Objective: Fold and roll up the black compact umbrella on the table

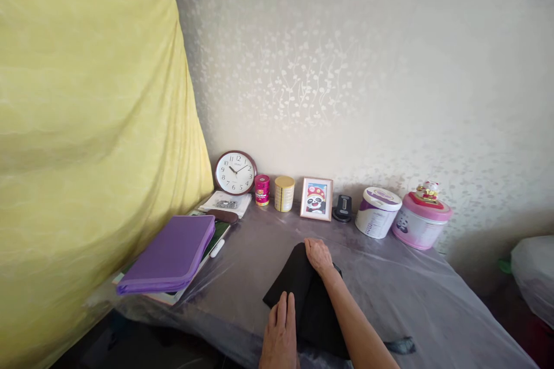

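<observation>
A folded black cloth item (pixel 318 314) lies on the plastic-covered table near its front edge; its exact kind cannot be made out. My left hand (pixel 280 323) rests at its lower left edge, with the fingers stretched out. At the far edge, my right hand (pixel 319 255) has its fingers bent down onto the cloth and appears to grip it. My right forearm crosses over the cloth's right side and hides part of it. A small dark crumpled strip (pixel 401 346) shows just right of that forearm.
At left, a purple zip folder (pixel 167 253) lies on flat items beside a white marker (pixel 217 248). Along the wall stand a clock (pixel 236 173), a pink can (pixel 262 190), a gold-lidded can (pixel 284 194), a panda picture frame (pixel 316 199), a black device (pixel 343 209) and two tubs (pixel 378 213).
</observation>
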### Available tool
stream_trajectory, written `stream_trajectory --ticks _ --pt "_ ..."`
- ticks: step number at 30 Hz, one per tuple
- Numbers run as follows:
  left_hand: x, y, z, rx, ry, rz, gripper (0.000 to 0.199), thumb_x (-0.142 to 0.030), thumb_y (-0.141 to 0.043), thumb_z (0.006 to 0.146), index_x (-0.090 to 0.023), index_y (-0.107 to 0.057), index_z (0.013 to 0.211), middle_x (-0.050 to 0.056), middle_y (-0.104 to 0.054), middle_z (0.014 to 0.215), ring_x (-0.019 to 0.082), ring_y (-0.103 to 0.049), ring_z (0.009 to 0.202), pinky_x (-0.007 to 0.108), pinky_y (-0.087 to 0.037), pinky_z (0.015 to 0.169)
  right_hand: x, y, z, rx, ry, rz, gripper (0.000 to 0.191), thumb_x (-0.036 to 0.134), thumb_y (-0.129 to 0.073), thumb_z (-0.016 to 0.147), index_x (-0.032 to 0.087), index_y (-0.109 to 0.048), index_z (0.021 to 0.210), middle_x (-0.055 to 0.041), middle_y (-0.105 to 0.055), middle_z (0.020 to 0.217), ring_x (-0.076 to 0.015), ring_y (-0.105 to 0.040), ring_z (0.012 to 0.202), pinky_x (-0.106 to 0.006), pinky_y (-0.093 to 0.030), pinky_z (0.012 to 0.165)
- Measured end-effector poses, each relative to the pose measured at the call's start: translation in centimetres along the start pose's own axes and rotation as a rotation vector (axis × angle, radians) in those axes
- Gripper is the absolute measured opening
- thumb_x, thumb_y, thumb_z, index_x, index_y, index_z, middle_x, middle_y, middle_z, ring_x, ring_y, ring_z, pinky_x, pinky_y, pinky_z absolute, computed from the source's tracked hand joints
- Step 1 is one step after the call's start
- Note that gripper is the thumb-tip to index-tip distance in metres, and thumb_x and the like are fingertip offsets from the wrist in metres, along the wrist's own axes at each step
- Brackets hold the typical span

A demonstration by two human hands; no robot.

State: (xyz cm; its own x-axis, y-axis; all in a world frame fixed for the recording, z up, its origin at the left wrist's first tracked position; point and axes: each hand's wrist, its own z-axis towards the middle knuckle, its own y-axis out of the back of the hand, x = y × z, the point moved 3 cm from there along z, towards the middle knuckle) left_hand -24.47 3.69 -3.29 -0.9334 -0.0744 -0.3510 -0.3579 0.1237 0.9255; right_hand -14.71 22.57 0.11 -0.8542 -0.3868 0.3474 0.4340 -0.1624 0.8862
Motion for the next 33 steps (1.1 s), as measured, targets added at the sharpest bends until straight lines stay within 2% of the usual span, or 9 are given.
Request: stream_trajectory --ticks 3,6,8,12,15,18,21,25,33 --pt "0.6 -0.7 0.0 -0.021 -0.060 -0.042 0.093 0.000 -0.041 0.054 -0.011 -0.007 0.140 0.009 -0.015 0.148 0.026 -0.026 0.131 0.035 -0.029 0.105 1.4 1.4 -2.2 -0.086 0.053 0.030 0.029 0.025 -0.035 0.091 0.020 -0.063 0.092 -0.0085 -0.066 0.097 -0.0195 -0.056 0.097 -0.032 -0.040 0.087" --pt "0.8 -0.8 -0.2 -0.045 -0.098 -0.081 0.095 -0.001 -0.043 0.053 -0.010 -0.005 0.140 0.010 -0.014 0.149 0.026 -0.024 0.132 0.035 -0.025 0.106 3.9 1.3 -5.1 -0.086 0.389 0.198 0.025 0.027 -0.039 0.090 0.022 -0.064 0.092 -0.0045 -0.068 0.094 -0.0174 -0.054 0.104 -0.032 -0.037 0.094" --pt "0.8 -0.6 -0.5 -0.061 -0.111 -0.110 0.093 0.000 -0.041 0.055 -0.007 -0.005 0.140 0.010 -0.013 0.149 0.024 -0.022 0.132 0.033 -0.022 0.107 4.6 0.6 -6.2 -0.036 0.491 0.196 0.028 0.026 -0.038 0.090 0.025 -0.066 0.089 -0.0022 -0.069 0.094 -0.0171 -0.054 0.108 -0.037 -0.032 0.100" --pt "0.6 -0.1 -1.1 -0.094 -0.077 -0.126 0.086 0.001 -0.037 0.060 -0.005 -0.006 0.140 0.011 -0.014 0.149 0.021 -0.019 0.134 0.031 -0.018 0.109 2.2 0.4 -5.1 -0.172 0.222 0.083 0.029 0.021 -0.038 0.087 0.018 -0.064 0.100 -0.0094 -0.063 0.113 -0.0219 -0.052 0.111 -0.040 -0.037 0.095" --pt "0.7 -0.3 -1.4 -0.112 -0.063 -0.150 0.082 0.000 -0.035 0.065 -0.005 -0.004 0.140 0.011 -0.016 0.148 0.020 -0.019 0.134 0.030 -0.018 0.108 -0.9 2.0 -4.7 -0.290 0.024 0.051 0.029 0.023 -0.039 0.084 0.014 -0.062 0.098 -0.0133 -0.064 0.107 -0.0231 -0.057 0.102 -0.038 -0.040 0.092" --pt "1.0 -0.7 -1.4 -0.116 -0.062 -0.174 0.079 -0.002 -0.035 0.067 -0.005 -0.004 0.140 0.013 -0.018 0.147 0.020 -0.018 0.134 0.031 -0.017 0.109 -3.8 4.0 -6.8 -0.370 -0.164 0.047 0.032 0.031 -0.037 0.084 0.013 -0.060 0.096 -0.0147 -0.065 0.097 -0.0249 -0.059 0.095 -0.039 -0.042 0.087" --pt "1.1 -0.8 -1.3 -0.138 -0.069 -0.175 0.079 -0.003 -0.034 0.068 -0.006 -0.004 0.140 0.013 -0.020 0.147 0.021 -0.018 0.134 0.033 -0.018 0.109 -5.7 4.6 -9.9 -0.277 -0.332 0.147 0.033 0.040 -0.037 0.083 0.016 -0.058 0.095 -0.0114 -0.066 0.090 -0.0241 -0.062 0.085 -0.035 -0.045 0.078" --pt "0.9 -0.7 -1.4 -0.166 -0.061 -0.130 0.078 -0.002 -0.033 0.068 -0.005 -0.006 0.140 0.015 -0.023 0.145 0.022 -0.021 0.134 0.035 -0.020 0.108 -5.7 3.8 -12.9 -0.106 -0.456 0.346 0.034 0.048 -0.039 0.079 0.021 -0.058 0.088 -0.0044 -0.066 0.069 -0.0225 -0.064 0.069 -0.032 -0.046 0.065" --pt "0.7 -0.6 -1.3 -0.166 -0.055 -0.116 0.079 -0.001 -0.034 0.066 -0.004 -0.006 0.140 0.016 -0.023 0.145 0.023 -0.022 0.133 0.036 -0.022 0.108 -3.7 3.4 -13.1 -0.141 -0.458 0.451 0.035 0.054 -0.047 0.071 0.022 -0.059 0.077 -0.0026 -0.062 0.063 -0.0218 -0.061 0.062 -0.029 -0.043 0.051"
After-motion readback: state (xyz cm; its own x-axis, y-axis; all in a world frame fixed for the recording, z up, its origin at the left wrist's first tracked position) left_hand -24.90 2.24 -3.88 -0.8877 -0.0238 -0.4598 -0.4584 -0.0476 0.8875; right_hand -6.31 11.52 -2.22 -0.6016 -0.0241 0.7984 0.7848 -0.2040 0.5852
